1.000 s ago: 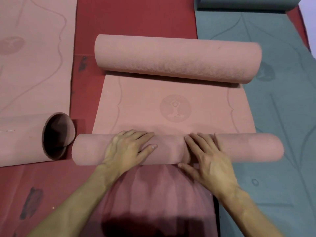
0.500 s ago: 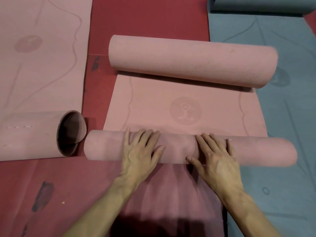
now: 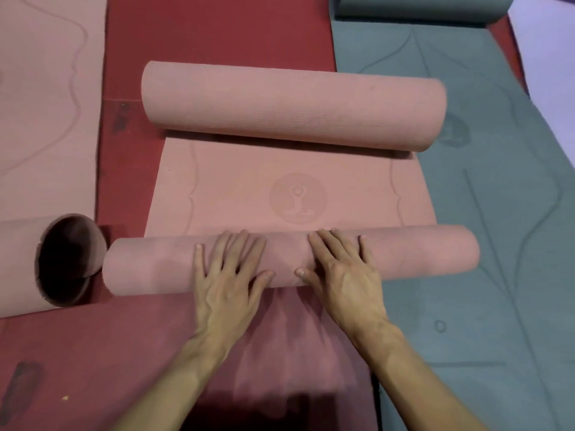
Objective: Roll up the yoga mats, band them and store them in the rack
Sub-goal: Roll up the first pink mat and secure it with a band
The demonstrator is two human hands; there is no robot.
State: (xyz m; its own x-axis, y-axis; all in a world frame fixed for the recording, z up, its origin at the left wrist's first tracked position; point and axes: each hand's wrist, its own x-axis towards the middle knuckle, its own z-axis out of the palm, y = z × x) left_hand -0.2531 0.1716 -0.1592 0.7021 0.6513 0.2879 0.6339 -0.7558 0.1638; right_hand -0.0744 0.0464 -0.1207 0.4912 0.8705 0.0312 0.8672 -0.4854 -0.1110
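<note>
Pressing flat on the near roll of the pink mat, both hands sit side by side around its middle. The left hand has its fingers straight and a bit spread over the top of the roll, thumb down the near side, not gripping anything. Same deal for the right hand: fingers laid out straight, thumb tip close to the other thumb. The mat lies on the red floor, with a round logo on its flat stretch and a fatter roll at the far end. On the left, another pink mat has a hollow rolled end just beside the near roll. A grey-green mat lies on the right, and the near roll's right end overlaps it.
</note>
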